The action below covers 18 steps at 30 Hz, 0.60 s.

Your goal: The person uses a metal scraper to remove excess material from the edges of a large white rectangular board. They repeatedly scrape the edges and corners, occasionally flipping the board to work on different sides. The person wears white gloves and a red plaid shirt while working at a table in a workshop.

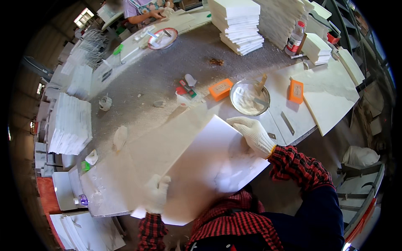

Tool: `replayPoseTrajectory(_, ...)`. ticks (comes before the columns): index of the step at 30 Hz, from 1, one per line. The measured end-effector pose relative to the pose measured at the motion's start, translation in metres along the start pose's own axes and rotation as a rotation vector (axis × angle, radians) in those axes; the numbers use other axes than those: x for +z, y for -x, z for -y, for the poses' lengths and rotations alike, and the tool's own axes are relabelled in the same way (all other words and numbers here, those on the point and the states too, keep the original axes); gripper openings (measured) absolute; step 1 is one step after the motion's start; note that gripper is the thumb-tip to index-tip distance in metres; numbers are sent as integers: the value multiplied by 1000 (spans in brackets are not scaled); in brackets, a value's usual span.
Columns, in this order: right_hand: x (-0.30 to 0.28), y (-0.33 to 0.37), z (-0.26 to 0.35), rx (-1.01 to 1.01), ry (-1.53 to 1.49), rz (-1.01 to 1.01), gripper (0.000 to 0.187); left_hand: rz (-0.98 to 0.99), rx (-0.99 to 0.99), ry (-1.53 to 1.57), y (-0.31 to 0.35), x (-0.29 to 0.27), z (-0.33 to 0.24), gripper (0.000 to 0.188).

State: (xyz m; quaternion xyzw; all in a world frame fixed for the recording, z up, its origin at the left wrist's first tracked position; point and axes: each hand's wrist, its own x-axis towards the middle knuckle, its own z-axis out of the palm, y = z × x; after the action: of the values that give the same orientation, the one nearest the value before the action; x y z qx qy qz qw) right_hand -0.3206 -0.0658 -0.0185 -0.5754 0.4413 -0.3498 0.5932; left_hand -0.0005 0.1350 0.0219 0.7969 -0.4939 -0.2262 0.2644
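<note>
Between my hands, a large white stone slab point(197, 171) stands tilted over the near edge of the table, with a whitish smear on its right part. My left hand point(156, 195), in a white knit glove, grips the slab's lower left edge. At the upper right corner, my right hand point(253, 136) in a matching glove is closed on the edge, its thumb side toward the bowl. Just beyond that hand is a metal bowl point(268, 103) of white paste with a scraper in it. A flat metal blade point(287, 123) lies to its right.
Orange blocks point(220, 89) point(296, 91) flank the bowl. Stacked white slabs point(240, 29) stand at the back, beside a red-capped bottle point(295, 38). More slabs point(70, 123) stand at left. Across the table, another person's hand point(157, 14) works near a plate point(163, 38).
</note>
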Motion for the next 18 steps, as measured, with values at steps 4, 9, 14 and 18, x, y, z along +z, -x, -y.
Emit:
replayPoseTrajectory(4, 3, -1, 5, -34, 81, -6, 30, -49, -48, 84, 12, 8, 1, 38)
replayPoseTrajectory(9, 14, 5, 6, -81, 122, -81, 30, -103, -5, 159, 20, 26, 18, 43)
replayPoseTrajectory(14, 26, 12, 14, -152, 131, -225, 27, -80, -68, 153, 26, 28, 23, 45)
replayPoseTrajectory(18, 31, 19, 13, -241, 206, -390, 27, 0, -26, 151, 21, 19, 20, 41)
